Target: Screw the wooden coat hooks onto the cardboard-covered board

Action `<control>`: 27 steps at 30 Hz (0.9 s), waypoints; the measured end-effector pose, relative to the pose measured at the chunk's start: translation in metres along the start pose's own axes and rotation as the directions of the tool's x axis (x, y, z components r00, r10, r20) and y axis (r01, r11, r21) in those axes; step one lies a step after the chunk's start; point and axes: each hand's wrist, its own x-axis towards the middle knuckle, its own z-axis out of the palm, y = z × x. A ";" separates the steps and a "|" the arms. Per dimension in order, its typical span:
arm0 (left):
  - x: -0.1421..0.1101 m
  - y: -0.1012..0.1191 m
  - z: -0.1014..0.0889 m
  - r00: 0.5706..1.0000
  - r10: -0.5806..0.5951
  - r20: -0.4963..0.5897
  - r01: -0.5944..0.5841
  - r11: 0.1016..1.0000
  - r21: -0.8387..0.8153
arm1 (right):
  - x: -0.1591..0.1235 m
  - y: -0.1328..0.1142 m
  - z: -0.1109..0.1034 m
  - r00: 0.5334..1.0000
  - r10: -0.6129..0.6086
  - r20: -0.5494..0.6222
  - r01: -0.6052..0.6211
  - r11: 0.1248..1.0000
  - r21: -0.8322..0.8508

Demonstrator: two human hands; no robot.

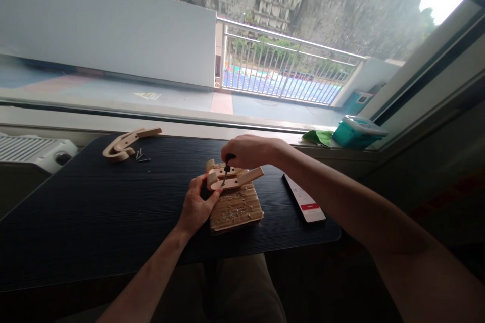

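Observation:
My right hand (253, 149) is wrapped around the black handle of a screwdriver (227, 166). The screwdriver stands nearly upright, its tip at a hole near the left end of a pale wooden hook (244, 178). That hook lies on a small wooden block (235, 212) strewn with wood crumbs. My left hand (197, 204) grips the hook's curved left end, thumb pressed near the screwdriver tip. Just behind lies another wooden hook (220, 170), partly covered by my right hand and the screwdriver. Whether a screw sits under the tip is too small to tell.
Loose wooden hooks (127, 142) and several screws (140, 155) lie at the back left of the dark table (113, 212). A phone (308, 204) rests right of the block. On the windowsill are a green cloth (318, 137) and a teal box (358, 133). A white heater (36, 154) stands left.

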 end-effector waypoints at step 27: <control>0.000 0.000 0.000 1.000 -0.006 0.007 0.006 1.000 0.008 | -0.003 -0.003 0.006 0.999 0.008 -0.033 -0.006 0.999 0.040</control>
